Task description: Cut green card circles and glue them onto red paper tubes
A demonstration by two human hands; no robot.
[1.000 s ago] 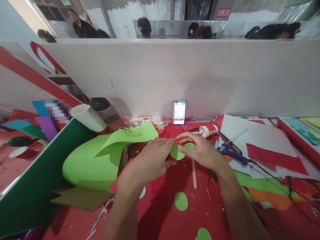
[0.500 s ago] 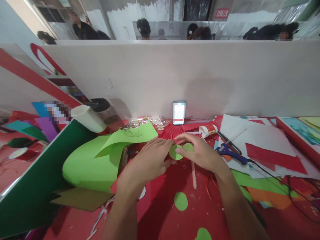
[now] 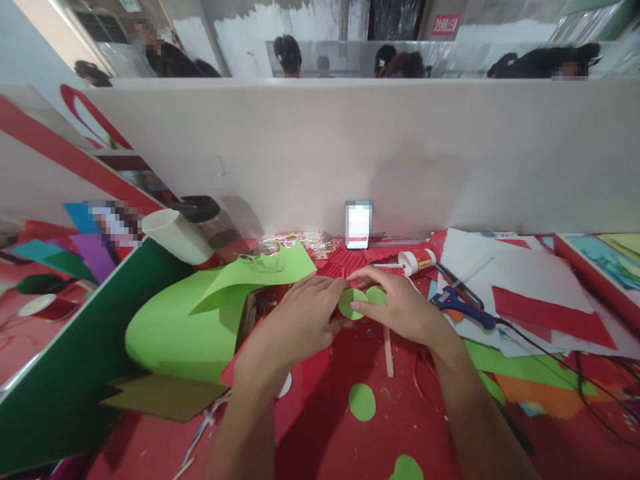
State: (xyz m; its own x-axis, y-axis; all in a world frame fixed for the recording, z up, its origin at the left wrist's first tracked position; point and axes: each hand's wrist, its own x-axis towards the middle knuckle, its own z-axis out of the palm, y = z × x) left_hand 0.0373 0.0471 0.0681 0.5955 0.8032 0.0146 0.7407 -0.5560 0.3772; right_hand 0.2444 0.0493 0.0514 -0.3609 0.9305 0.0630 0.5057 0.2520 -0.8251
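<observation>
Over the middle of the red table, my left hand [image 3: 310,312] is closed at the left edge of a light green paper circle [image 3: 350,307]. My right hand [image 3: 400,303] pinches the same circle from the other side, its thumb lying on the paper. A second green circle [image 3: 376,295] shows behind that thumb, partly covered by the right hand. Fingertips under the paper are hidden. Nearer to me, another green paper circle [image 3: 362,402] lies flat on the red surface, and more green circles [image 3: 407,469] are cut off by the bottom edge. A pale stick [image 3: 388,352] rests below my right hand.
A blue glue gun [image 3: 463,310] with a black cord lies at right beside a black cutter [image 3: 460,285] and paper sheets [image 3: 520,277]. Rolled green paper [image 3: 180,327] and a dark green board [image 3: 95,353] stand left. A phone [image 3: 358,227] leans on the white partition [image 3: 300,153].
</observation>
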